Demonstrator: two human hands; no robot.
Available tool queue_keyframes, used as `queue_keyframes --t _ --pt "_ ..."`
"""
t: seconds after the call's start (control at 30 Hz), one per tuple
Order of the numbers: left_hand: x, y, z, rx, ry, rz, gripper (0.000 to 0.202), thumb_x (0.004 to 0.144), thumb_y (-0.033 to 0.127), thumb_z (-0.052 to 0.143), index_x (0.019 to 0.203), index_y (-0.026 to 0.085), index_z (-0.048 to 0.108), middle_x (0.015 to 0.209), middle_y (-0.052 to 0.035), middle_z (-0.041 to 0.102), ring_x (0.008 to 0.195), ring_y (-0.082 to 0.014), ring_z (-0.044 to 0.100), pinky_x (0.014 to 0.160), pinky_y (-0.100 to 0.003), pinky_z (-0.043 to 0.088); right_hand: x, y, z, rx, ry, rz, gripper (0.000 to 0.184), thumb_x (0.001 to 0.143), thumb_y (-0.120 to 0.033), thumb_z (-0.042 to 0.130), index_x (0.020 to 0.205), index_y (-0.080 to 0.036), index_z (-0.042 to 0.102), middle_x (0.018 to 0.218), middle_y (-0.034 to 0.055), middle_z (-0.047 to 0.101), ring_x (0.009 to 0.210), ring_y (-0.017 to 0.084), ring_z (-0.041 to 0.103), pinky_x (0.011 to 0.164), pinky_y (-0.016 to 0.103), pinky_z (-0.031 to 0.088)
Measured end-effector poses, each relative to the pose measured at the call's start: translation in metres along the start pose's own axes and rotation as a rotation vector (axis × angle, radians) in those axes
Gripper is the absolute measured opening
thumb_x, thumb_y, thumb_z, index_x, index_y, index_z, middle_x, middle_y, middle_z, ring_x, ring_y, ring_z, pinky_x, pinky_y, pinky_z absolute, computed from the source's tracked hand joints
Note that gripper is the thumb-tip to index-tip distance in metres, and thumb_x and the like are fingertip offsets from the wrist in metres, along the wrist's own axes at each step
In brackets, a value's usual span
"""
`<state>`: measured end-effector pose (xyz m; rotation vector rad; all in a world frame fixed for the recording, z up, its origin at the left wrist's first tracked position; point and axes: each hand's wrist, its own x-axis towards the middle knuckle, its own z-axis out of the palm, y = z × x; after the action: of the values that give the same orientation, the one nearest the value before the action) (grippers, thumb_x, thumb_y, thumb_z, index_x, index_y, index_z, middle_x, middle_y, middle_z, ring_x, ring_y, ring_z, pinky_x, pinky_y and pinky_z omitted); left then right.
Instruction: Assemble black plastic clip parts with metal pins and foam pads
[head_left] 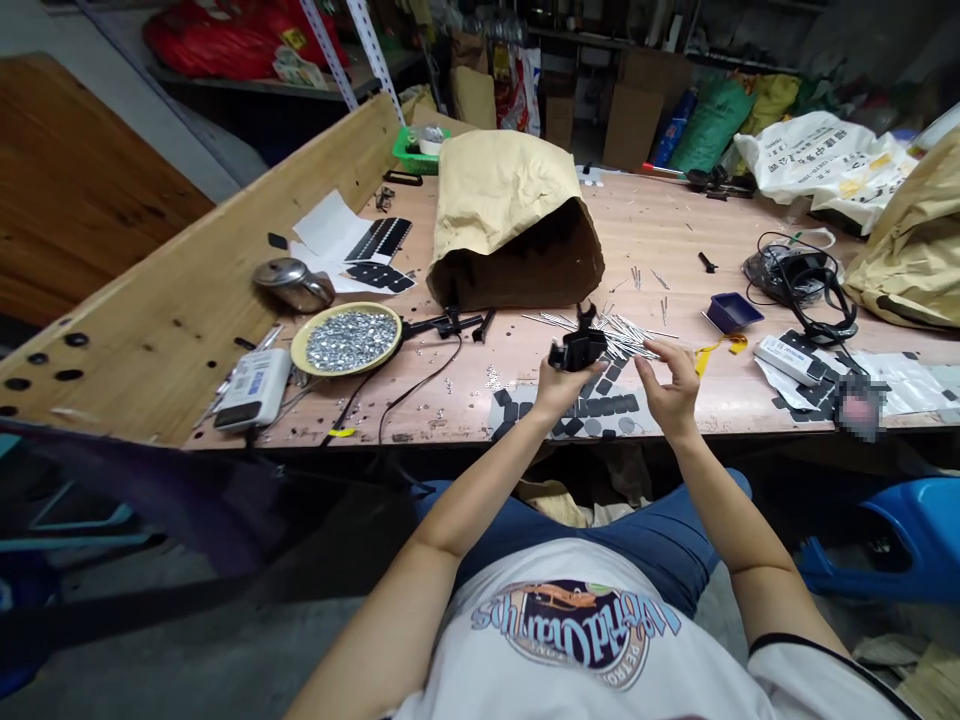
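- Cluttered workshop here, with a long plywood bench [675, 230] full of odds and ends and a big kraft paper sack [502, 190] lying with its open end toward the hands.
- Right now it's hands-on with one small part, held up just above the bench.
- Left hand [559, 388] is curled around a small black plastic part [577, 350], which looks firmly held.
- Right hand [669, 385] is half closed, fingertips pinched right beside the part. Can't tell if it's holding anything thin.
- Loose metal pins [622, 335] fan out just behind the part.
- Black rubber pads [577, 408] lie under the hands, a yellow-rimmed plate [294, 350] sits off left, and a small blue tray [733, 312] sits off right.
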<state>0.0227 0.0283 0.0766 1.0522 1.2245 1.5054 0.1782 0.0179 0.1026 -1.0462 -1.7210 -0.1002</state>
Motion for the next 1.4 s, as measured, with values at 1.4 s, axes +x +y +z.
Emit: queue_keyframes --t 1.4 --pt "0.060 -0.023 0.026 -0.320 -0.378 -0.577 0.019 0.066 0.022 0.075 0.074 0.011 0.063 0.066 -0.0034 0.067 0.055 -0.0137 0.063 0.056 -0.026 0.052 -0.004 0.063 0.043 0.162 -0.260 0.478 0.030 0.083 -0.041 0.053 0.103 -0.019 0.056 0.089 0.0044 0.063 0.080 0.016 0.057 0.070 0.030 0.048"
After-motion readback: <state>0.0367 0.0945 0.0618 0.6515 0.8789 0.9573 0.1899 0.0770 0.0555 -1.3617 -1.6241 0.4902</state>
